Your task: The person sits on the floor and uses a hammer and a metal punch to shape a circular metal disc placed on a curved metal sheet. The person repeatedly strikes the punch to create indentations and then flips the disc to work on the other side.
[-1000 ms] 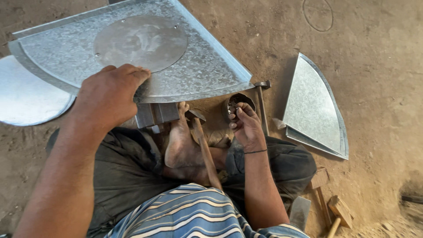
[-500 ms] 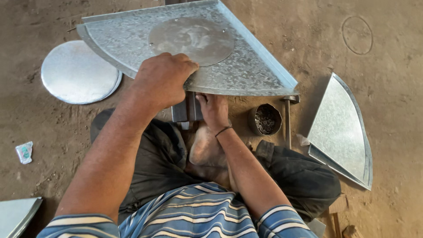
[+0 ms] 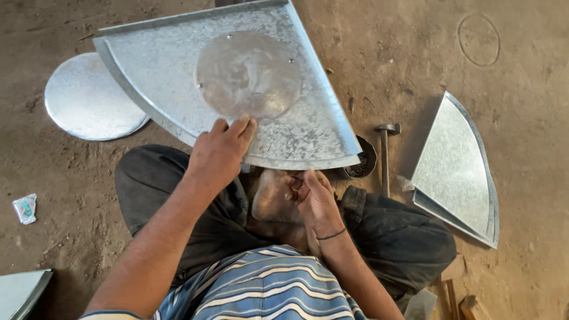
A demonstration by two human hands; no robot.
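A quarter-round galvanized metal sheet (image 3: 160, 65) with a raised rim lies tilted in front of me, and a round metal disc (image 3: 249, 74) is fixed to its middle. My left hand (image 3: 218, 157) grips the sheet's near curved edge, fingers flat on top. My right hand (image 3: 314, 198) is just under that edge, beside my bare foot (image 3: 269, 198), with the fingers curled together. Whether they pinch something small is hidden. A small dark round tin (image 3: 364, 161) peeks out from under the sheet's right corner.
A hammer (image 3: 385, 154) lies on the dirt right of the tin. A second quarter-round sheet (image 3: 453, 169) lies at the right, and a round metal plate (image 3: 86, 101) at the left. Another sheet corner (image 3: 21, 293) shows bottom left, a wrapper (image 3: 25, 208) nearby, wood scraps (image 3: 468, 305) bottom right.
My right hand left the tin and came in under the sheet's near edge by my foot. My left hand stayed on the sheet, which turned so its corner covers part of the tin.
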